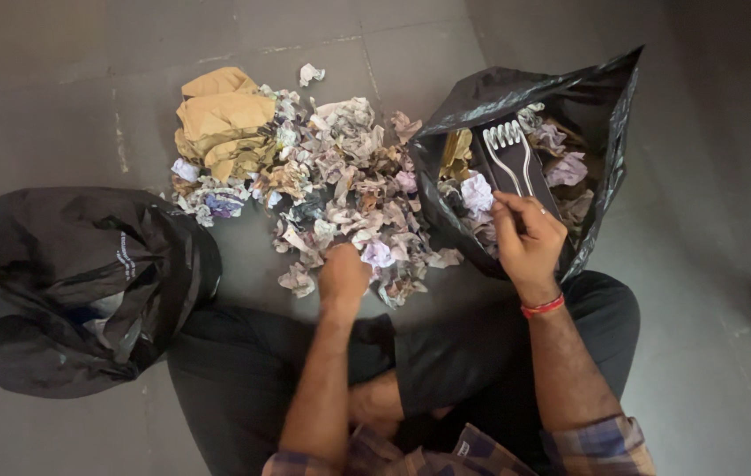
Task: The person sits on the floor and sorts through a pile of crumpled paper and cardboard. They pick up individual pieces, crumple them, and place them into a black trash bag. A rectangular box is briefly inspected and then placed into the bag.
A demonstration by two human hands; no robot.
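Crumpled paper scraps [340, 189] lie heaped on the floor where the left hand [343, 275] closes on some, while the right hand [527, 238] pinches white plastic forks [509, 152] over the open black bag [600, 97].

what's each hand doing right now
Left hand: closed in the crumpled paper pile.
Right hand: holding two white plastic forks over the black bag.

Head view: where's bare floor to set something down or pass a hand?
Bare floor lies left of the crumpled paper pile, above the left black bag; more lies right of the right black bag. It is crowded between the bags: the left hand is on the pile, and the right hand with white forks is in the right bag.
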